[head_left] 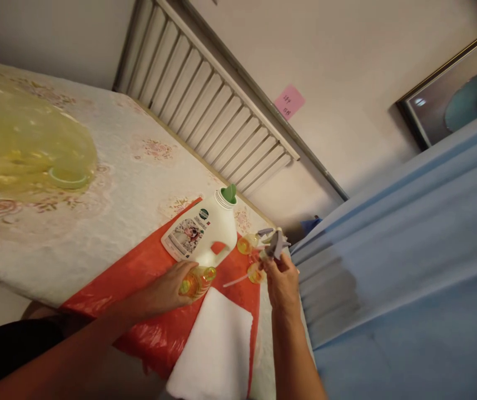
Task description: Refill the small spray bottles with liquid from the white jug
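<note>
My left hand (pixel 178 286) is wrapped round a clear bottle (pixel 199 282) of yellow-orange liquid, its neck uncapped. In my right hand (pixel 281 278) is a grey-and-white spray head (pixel 274 247), with its thin dip tube (pixel 236 280) sticking out to the left, apart from the bottle. Just beyond my left hand stands a white detergent jug (pixel 209 230) with a handle, a picture label and a green spout (pixel 229 193). More small bottles of yellow liquid (pixel 247 243) stand beside my right hand, partly hidden by it. A folded white cloth (pixel 217 344) lies in front.
A red plastic sheet (pixel 138 278) lies under the bottles on a floral tablecloth (pixel 134 166). At the left sits a large yellow translucent bag (pixel 25 144). A white radiator (pixel 209 94) lines the wall behind; blue curtain fabric (pixel 388 250) hangs close at the right.
</note>
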Tool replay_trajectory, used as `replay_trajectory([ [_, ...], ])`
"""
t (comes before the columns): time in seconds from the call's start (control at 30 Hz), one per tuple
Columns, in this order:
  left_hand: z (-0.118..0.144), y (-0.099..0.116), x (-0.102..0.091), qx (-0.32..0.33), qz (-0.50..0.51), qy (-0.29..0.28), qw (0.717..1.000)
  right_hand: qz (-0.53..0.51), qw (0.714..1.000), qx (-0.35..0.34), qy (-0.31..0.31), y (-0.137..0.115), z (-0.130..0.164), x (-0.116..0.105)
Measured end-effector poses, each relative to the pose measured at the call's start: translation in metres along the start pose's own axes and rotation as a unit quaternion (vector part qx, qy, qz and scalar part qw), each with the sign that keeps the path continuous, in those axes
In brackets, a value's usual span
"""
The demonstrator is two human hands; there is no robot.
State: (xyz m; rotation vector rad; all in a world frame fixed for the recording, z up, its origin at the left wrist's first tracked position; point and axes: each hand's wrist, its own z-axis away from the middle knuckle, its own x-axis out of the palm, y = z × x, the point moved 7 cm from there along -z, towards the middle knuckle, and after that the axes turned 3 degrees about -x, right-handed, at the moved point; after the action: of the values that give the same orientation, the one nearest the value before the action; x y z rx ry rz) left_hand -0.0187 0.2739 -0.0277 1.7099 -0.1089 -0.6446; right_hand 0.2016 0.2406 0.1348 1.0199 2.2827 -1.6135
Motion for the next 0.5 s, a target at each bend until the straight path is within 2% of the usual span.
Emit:
replay_trajectory([
  [0.07, 0.001, 0.003, -0.001, 0.001, 0.0, -0.002, 1.0, -0.124, 0.991, -0.023, 0.038, -0.024, 0.004, -0.003],
  [0.17, 0.002, 0.007, -0.003, 0.002, 0.011, 0.004, 1.0, -0.208, 0.976, -0.037, 0.056, -0.047, 0.008, 0.002],
  [0.3, 0.003, 0.005, -0.004, -0.005, 0.017, 0.016, 1.0, -0.21, 0.975, -0.057, 0.037, -0.06, 0.009, 0.014],
  [0.5, 0.001, 0.007, -0.001, 0.014, 0.012, 0.008, 1.0, -0.146, 0.988, -0.058, -0.011, -0.055, 0.02, 0.046],
])
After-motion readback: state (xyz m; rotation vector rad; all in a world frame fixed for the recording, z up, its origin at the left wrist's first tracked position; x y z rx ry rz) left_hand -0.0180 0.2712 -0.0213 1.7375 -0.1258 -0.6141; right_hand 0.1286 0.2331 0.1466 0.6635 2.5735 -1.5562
